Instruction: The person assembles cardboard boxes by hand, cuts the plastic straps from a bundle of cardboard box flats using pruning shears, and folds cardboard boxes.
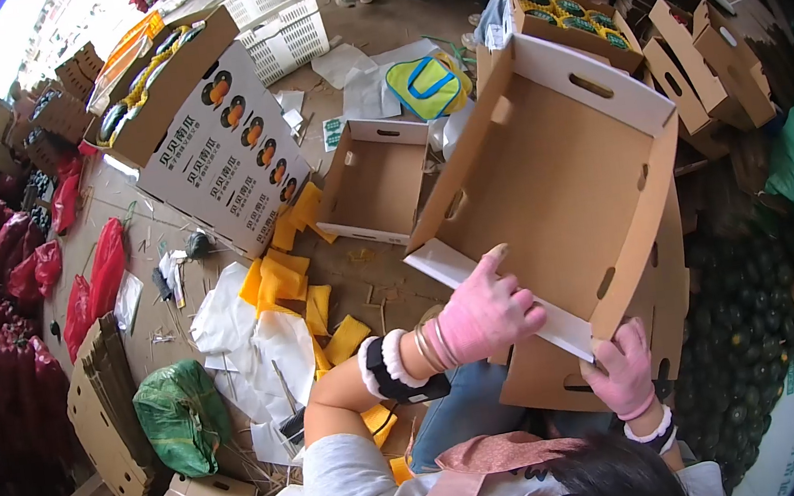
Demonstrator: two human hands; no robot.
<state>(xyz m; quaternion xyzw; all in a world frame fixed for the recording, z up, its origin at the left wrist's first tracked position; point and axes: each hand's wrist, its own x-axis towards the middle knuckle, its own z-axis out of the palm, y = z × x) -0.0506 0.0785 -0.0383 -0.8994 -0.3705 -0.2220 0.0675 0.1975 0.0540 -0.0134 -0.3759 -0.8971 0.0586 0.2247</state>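
Observation:
In the head view, a shallow open cardboard tray (558, 188), brown inside with white end walls, is tilted before me. My left hand (489, 314), in a pink glove, closes over the middle of its near white wall with the fingers curled. At the tray's near right corner, my right hand (622, 369), gloved the same way, grips the edge between thumb and fingers. The undersides of both grips are hidden. Beneath the tray, more brown cardboard (556, 372) lies close to my knees.
Left of the tray sits another open tray (375, 186). A tall stack of printed boxes (231, 149) holds dark green squash on top. Dark round squash (745, 374) are heaped at right. Yellow foam nets (282, 277), a green sack (179, 413) and flattened cartons (106, 422) lie at left.

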